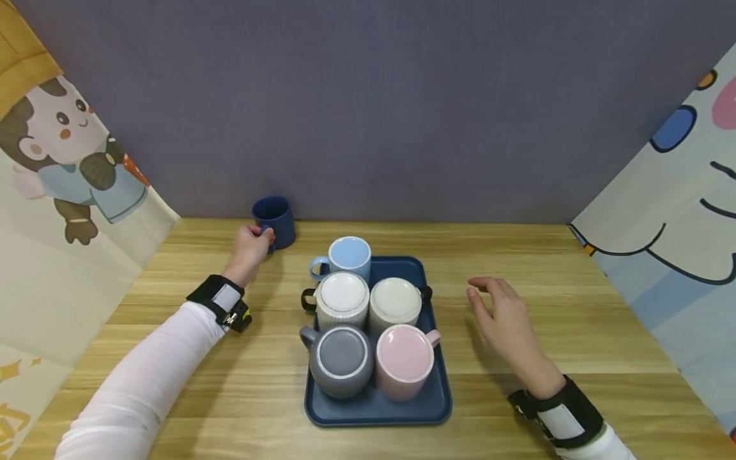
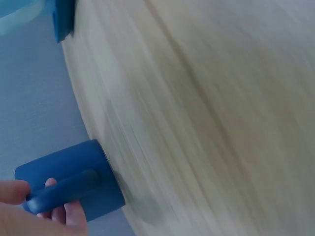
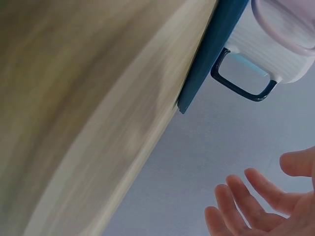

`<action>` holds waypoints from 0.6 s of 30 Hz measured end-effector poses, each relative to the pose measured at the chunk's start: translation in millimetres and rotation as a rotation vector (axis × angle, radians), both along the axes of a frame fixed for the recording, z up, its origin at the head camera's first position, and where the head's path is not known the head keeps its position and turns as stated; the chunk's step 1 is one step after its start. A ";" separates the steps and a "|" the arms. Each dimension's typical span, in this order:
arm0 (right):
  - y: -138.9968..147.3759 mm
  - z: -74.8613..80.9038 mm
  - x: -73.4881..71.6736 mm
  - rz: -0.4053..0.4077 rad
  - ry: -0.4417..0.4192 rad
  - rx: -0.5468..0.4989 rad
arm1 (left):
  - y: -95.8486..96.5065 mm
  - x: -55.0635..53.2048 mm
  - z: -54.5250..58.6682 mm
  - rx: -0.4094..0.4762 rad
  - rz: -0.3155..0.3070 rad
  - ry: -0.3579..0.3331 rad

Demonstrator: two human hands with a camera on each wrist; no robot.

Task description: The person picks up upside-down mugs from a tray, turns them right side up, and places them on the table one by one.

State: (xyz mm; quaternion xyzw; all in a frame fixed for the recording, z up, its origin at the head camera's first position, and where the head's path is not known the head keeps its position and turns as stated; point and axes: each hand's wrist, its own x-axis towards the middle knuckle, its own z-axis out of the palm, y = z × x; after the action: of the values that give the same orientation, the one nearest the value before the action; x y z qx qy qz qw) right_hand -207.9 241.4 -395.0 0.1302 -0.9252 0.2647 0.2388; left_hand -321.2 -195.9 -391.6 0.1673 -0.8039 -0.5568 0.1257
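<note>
Gripping upright dark-blue cylindrical mug (image 1: 283, 230) by its handle (image 2: 64, 191), left of frame centre — left hand (image 1: 249, 250) wants a firm pinch, mug level. Right hand (image 1: 507, 319), lower right — fingers apart, empty.

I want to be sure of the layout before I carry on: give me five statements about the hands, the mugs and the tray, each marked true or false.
1. The left hand grips the navy mug by its handle. True.
2. The right hand is holding the pink mug. False: that hand holds nothing, and the pink mug is on the tray.
3. There are five mugs on the tray. True.
4. The navy mug is on the tray too. False: it is off the tray, beyond its far left corner.
5. In the head view, the gray mug has its handle toward the left. True.
</note>
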 end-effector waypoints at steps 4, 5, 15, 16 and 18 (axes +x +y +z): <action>0.7 -0.3 0.0 0.003 0.016 0.001 | -1.4 6.2 2.0 -0.128 0.083 0.091; 0.8 0.0 0.2 0.004 0.020 -0.001 | -1.3 7.8 2.7 -0.142 0.110 0.135; 2.8 3.5 2.7 0.004 0.020 0.001 | 21.7 22.6 19.3 -0.158 -0.033 0.413; 3.1 3.3 3.0 0.006 0.022 0.002 | 24.4 23.5 21.2 -0.150 -0.061 0.413; 3.8 2.6 3.6 0.009 0.029 0.005 | 29.1 24.8 24.4 -0.139 -0.122 0.408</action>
State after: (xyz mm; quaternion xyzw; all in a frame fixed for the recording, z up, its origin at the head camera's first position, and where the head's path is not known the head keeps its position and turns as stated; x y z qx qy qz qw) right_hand -204.3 245.3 -392.5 0.1388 -0.9216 0.2617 0.2506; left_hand -296.4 -166.7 -367.3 -0.0070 -0.8069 -0.5289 0.2630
